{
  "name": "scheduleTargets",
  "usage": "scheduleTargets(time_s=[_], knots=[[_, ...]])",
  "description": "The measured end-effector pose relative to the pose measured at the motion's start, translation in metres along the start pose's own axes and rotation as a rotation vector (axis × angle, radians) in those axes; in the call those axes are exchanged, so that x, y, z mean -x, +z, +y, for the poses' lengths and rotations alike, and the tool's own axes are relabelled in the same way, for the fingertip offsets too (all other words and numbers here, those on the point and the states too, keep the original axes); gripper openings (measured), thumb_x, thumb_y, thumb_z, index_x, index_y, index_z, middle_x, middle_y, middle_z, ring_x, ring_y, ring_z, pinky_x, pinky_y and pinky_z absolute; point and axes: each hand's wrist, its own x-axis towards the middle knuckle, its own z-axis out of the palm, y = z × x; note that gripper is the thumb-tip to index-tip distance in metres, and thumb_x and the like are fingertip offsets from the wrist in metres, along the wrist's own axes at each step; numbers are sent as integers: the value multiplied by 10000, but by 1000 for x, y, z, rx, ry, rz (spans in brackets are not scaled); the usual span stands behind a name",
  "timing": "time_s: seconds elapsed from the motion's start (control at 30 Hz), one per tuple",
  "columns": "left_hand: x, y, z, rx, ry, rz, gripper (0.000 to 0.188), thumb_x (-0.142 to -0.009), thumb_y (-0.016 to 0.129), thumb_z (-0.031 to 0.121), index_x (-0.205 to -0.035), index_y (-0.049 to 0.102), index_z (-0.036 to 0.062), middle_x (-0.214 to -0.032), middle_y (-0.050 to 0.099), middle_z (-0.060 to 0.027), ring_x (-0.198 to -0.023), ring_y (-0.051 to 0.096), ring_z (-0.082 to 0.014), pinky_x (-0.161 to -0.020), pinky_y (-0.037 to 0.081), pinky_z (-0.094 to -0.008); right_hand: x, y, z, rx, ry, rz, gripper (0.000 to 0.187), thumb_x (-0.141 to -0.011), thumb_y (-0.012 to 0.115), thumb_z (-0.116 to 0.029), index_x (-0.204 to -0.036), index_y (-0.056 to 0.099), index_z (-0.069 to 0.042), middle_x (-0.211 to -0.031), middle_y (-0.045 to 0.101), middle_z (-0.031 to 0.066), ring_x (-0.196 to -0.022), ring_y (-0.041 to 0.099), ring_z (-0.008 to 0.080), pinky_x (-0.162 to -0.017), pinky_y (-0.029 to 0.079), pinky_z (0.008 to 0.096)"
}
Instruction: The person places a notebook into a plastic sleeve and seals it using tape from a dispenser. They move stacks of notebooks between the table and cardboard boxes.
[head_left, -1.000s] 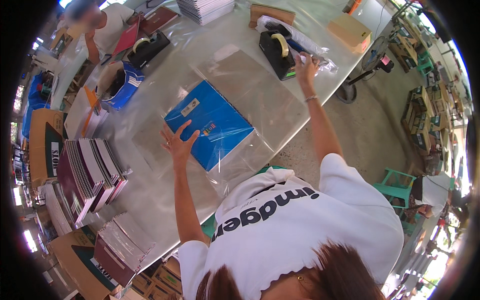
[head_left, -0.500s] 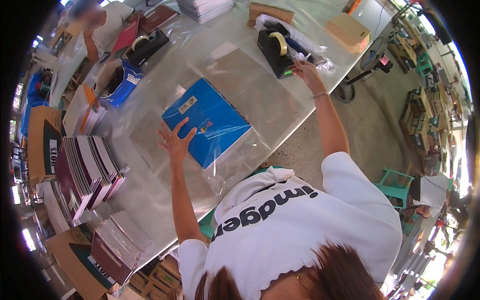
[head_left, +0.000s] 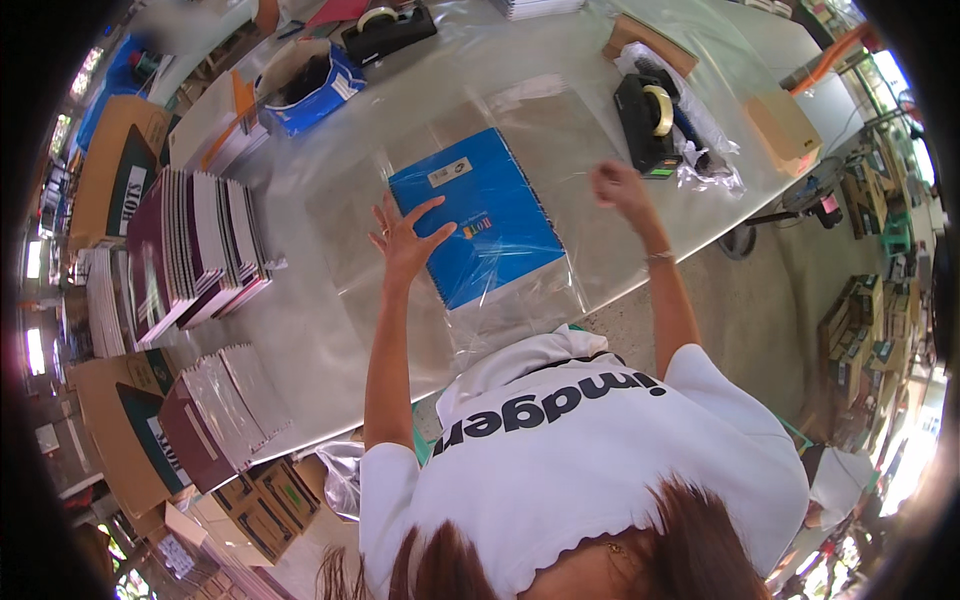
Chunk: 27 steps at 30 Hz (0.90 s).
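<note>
A blue spiral-bound notebook (head_left: 490, 215) lies on a sheet of clear plastic film (head_left: 500, 297) on the table, and part of the film covers it. My left hand (head_left: 405, 242) rests with fingers spread over the notebook's left edge. Held a little above the table, to the right of the notebook, my right hand (head_left: 622, 190) has its fingers closed together. Whatever they pinch is too small to make out. Just beyond that hand stands a black tape dispenser (head_left: 640, 125) with a roll of yellowish tape.
Stacks of spiral notebooks (head_left: 200, 245) and cardboard boxes (head_left: 120, 400) line the left side. A blue-and-white container (head_left: 330, 100) and a second tape dispenser (head_left: 390, 35) stand at the far left. Crumpled plastic (head_left: 715, 165) and a tan box (head_left: 785, 130) lie at the right.
My right hand has moved from the tape dispenser's front toward the notebook, fingers closed. My left hand stays on the notebook's left edge. The whole view has turned a little.
</note>
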Motion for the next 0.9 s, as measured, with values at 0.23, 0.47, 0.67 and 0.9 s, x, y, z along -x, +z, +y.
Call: scheduleTargets(time_s=[0.23, 0.47, 0.67, 0.9], knots=[[-4, -3, 2, 25, 15, -32, 603, -622, 762, 594, -1171, 626, 386, -1543, 104, -176, -1418, -52, -414, -1052, -21, -683, -39, 153, -57, 192, -358, -541, 196, -799, 701, -196, -808, 640, -9, -694, 654, 70, -619, 596, 121, -566, 461, 274], [16, 17, 5, -168, 30, 36, 582, -772, 655, 558, -1298, 532, 340, -1545, 97, -154, -1418, 26, -411, -1064, 36, -677, -59, 190, -56, 515, -301, -614, 308, -700, 755, -292, -784, 671, -8, -706, 674, 120, -680, 663, 233, -635, 506, 335], [44, 22, 2, -525, 110, 189, 551, -958, 435, 428, -1449, 321, 207, -1540, 128, -140, -1421, 90, -370, -1078, 91, -645, -61, 180, -72, 692, -201, -667, 349, -691, 788, -313, -688, 639, 3, -645, 658, 101, -636, 650, 217, -582, 481, 337], [-123, -40, -50, 90, 361, 287, 779, -906, 514, 476, -1502, 106, 187, -1495, 284, -112, -1379, 235, -372, -1047, 174, -649, -114, 176, -87, 676, -199, -506, 451, -702, 748, -448, -877, 666, -40, -874, 664, 136, -842, 637, 341, -734, 492, 431]])
